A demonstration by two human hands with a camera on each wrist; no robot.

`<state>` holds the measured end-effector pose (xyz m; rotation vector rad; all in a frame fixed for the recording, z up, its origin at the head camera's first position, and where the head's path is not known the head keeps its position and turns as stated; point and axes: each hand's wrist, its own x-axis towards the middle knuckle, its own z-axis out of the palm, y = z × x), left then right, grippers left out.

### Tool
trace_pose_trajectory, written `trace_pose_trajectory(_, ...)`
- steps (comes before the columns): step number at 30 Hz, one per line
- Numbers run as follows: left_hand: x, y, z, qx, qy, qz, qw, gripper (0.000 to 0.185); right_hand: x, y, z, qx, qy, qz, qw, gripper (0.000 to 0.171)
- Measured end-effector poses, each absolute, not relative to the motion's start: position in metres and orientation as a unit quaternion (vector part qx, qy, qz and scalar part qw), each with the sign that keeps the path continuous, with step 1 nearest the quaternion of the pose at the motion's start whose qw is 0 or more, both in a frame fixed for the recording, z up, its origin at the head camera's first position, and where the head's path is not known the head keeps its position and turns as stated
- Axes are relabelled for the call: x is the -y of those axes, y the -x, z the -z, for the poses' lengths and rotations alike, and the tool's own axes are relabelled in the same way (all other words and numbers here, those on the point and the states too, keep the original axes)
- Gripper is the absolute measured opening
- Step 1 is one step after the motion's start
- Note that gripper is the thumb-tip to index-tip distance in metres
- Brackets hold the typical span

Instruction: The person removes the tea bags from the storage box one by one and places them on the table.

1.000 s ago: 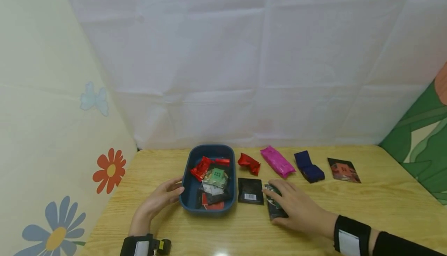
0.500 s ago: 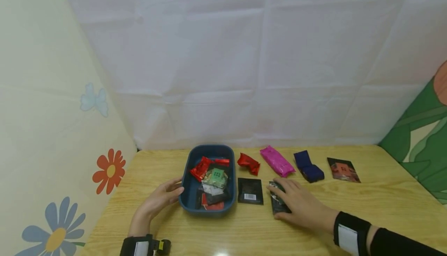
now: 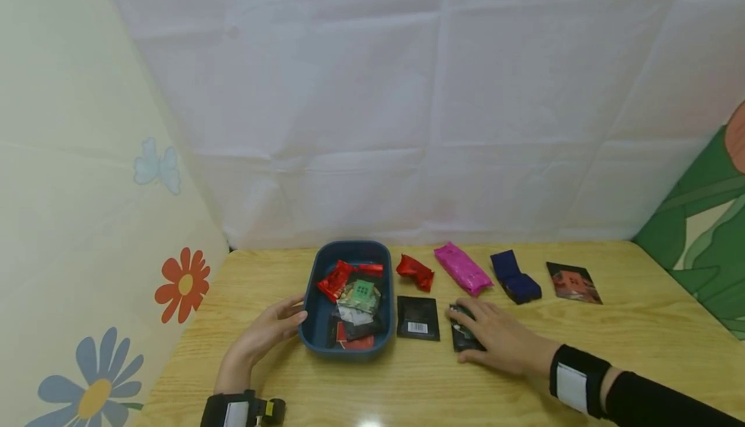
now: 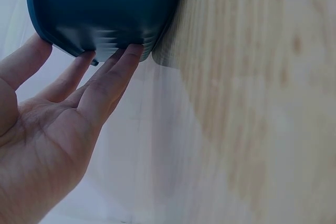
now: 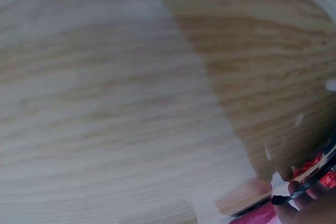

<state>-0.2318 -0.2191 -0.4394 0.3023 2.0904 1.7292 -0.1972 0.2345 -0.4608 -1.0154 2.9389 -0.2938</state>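
Note:
My left hand (image 3: 269, 328) is at the near left side of a dark blue bin (image 3: 306, 330). In the left wrist view its fairly straight fingers (image 4: 107, 85) touch the outside of the bin, thumb up at the rim. Inside lie red, black and green-printed packets (image 3: 362, 294). On the right, my right hand (image 3: 495, 336) holds a flat black packet (image 3: 464, 339) between thumb and fingers, low over the table. Much of that packet is hidden under the hand. Beside it lies a black square packet (image 3: 418, 318) with a barcode label.
Behind the right hand lie a red twisted wrapper (image 3: 416, 273), a long pink packet (image 3: 462, 268), a folded dark blue packet (image 3: 515, 278) and a flat packet with a red print (image 3: 573, 283). A white cloth (image 3: 349, 123) backs the wooden table (image 3: 634, 323).
My right hand has shifted slightly right with the black packet, away from the barcode packet. The left hand and bin have stayed put.

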Motion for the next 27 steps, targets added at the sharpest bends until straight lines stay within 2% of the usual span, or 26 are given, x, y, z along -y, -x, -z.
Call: trace_pose_trajectory(27,0.2201,0.2318,0.4405,-0.749,-0.111,-0.620,0.205,0.061,-0.2397,0.1979,0.4689,-0.941,0.325,0.088,0.014,0.078)
